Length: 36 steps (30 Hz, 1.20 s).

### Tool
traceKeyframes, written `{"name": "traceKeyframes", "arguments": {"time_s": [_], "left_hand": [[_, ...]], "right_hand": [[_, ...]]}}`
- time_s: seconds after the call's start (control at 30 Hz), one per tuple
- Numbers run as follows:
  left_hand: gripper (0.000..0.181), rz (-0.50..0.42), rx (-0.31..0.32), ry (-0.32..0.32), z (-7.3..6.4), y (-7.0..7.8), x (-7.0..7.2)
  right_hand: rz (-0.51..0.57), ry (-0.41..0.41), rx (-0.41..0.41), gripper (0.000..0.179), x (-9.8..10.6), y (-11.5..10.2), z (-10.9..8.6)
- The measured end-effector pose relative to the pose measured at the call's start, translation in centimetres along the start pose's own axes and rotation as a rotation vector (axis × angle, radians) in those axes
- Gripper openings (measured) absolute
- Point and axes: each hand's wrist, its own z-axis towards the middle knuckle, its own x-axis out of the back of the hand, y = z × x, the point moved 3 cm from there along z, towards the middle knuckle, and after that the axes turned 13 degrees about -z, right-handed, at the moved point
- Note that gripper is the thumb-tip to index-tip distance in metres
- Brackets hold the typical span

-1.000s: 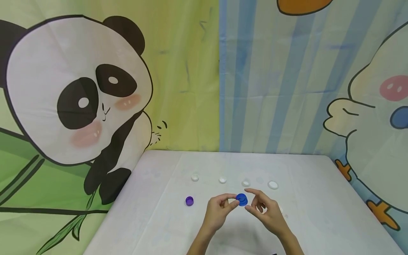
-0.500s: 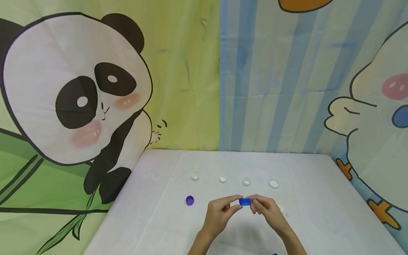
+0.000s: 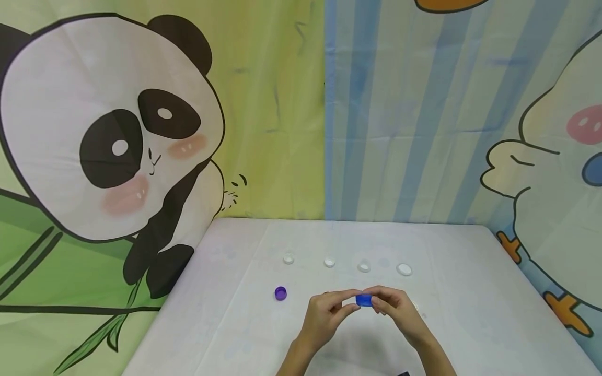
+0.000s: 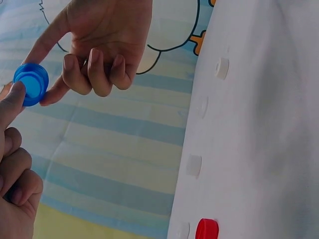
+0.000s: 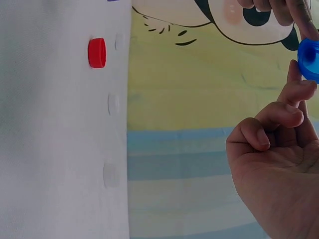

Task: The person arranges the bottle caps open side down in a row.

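A blue bottle cap (image 3: 364, 300) is held in the air between both hands above the white table. My left hand (image 3: 320, 318) pinches its left side between thumb and index finger. From the other side, my right hand (image 3: 400, 316) grips it with thumb and index finger. In the left wrist view the blue cap (image 4: 31, 84) shows its round face, with the left thumb (image 4: 14, 102) lying across it. The right hand's other fingers (image 4: 97, 72) are curled toward the palm. At the right wrist view's edge, the blue cap (image 5: 310, 59) is partly cut off.
A purple cap (image 3: 280, 293) lies on the table (image 3: 235, 324) left of the hands. Several white caps (image 3: 364, 266) form a row farther back. A red cap (image 5: 97, 53) shows in the wrist views. Printed cloth (image 3: 277, 130) hangs behind the table.
My right hand, whose fingers were spread beside the blue cap, has closed in and now grips it. The cap has turned from face-on to edge-on in the head view and shifted slightly right.
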Motion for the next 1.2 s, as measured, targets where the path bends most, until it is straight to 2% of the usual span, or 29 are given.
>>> {"name": "traceKeyframes", "arguments": {"time_s": [0.23,0.37,0.57,0.8,0.9,1.03,1.2], "left_hand": [[0.025,-0.008,0.010,-0.012,0.0,0.0,0.0],[0.026,-0.009,0.009,-0.010,-0.2,-0.2,-0.1],[0.025,-0.043,0.087,0.011,-0.5,-0.7,0.0],[0.028,-0.050,0.158,0.021,-0.6,-1.0,-0.3],[0.027,-0.019,0.153,0.020,-0.6,-1.0,-0.4],[0.026,0.003,0.181,0.018,-0.8,-1.5,-0.7],[0.026,0.015,0.232,0.004,-1.1,-3.0,-1.4]], "right_hand": [[0.006,0.011,-0.005,0.022,0.0,0.0,-0.1],[0.051,-0.002,-0.006,0.023,0.0,-0.1,-0.1],[0.074,0.035,0.010,0.022,0.0,-0.1,-0.1],[0.051,0.060,0.112,0.026,0.0,-0.3,-0.2],[0.044,0.064,0.145,0.028,0.0,-0.3,-0.2],[-0.009,0.078,0.122,0.029,0.1,0.2,-0.2],[-0.143,0.112,0.077,0.029,0.4,1.3,-0.1]]}}
